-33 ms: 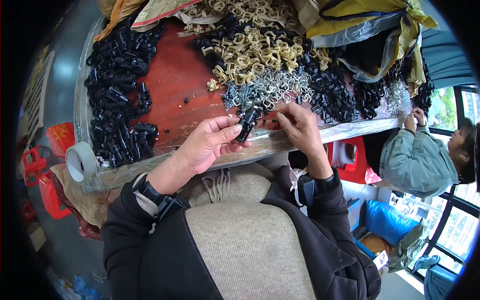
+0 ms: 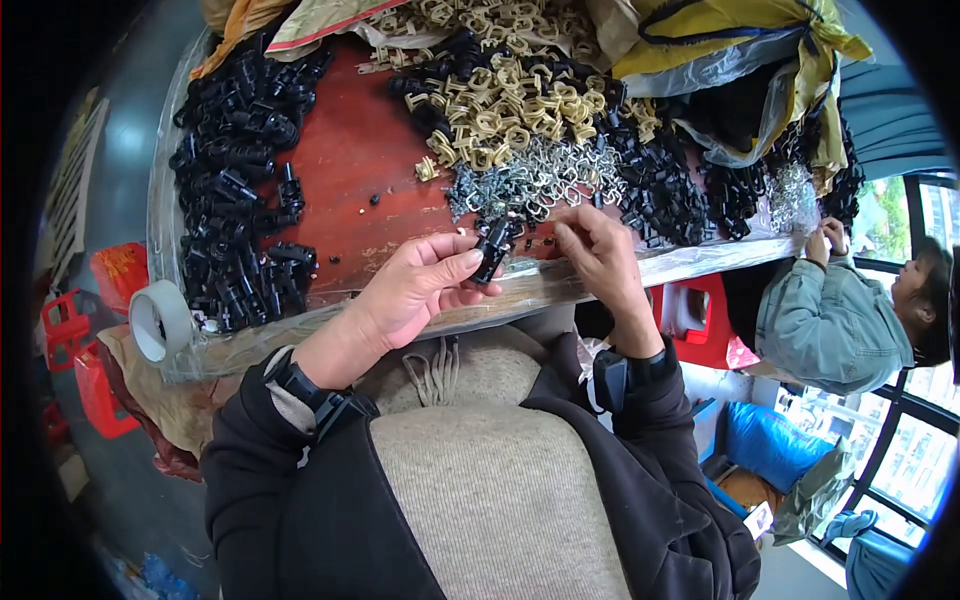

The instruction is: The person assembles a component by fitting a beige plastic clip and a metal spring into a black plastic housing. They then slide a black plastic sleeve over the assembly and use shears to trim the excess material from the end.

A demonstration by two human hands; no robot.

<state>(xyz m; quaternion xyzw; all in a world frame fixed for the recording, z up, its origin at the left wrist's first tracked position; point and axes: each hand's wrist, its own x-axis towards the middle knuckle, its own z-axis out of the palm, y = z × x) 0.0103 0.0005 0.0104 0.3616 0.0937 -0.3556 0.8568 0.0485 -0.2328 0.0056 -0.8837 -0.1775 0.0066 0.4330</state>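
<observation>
My left hand (image 2: pixel 425 285) pinches a black plastic fitting (image 2: pixel 492 248) between thumb and fingers, just above the table's front edge. The fitting is tube-shaped and held at a tilt, its upper end pointing away from me. Just right of it is my right hand (image 2: pixel 605 258), apart from the fitting, with fingers bent and thumb close to the index finger. Whatever those fingertips hold, if anything, is too small or hidden to make out. Beyond both hands lies a heap of silvery metal clips (image 2: pixel 565 178), and behind it a pile of beige plastic rings (image 2: pixel 510 110).
Black fittings (image 2: pixel 235 185) cover the left of the red table (image 2: pixel 345 165). Small black parts (image 2: pixel 660 190) lie to the right, beside a yellow sack (image 2: pixel 740 45). A tape roll (image 2: pixel 160 322) stands at the left front corner. A co-worker (image 2: pixel 835 310) sits at the right; a red stool (image 2: pixel 695 310) is nearby.
</observation>
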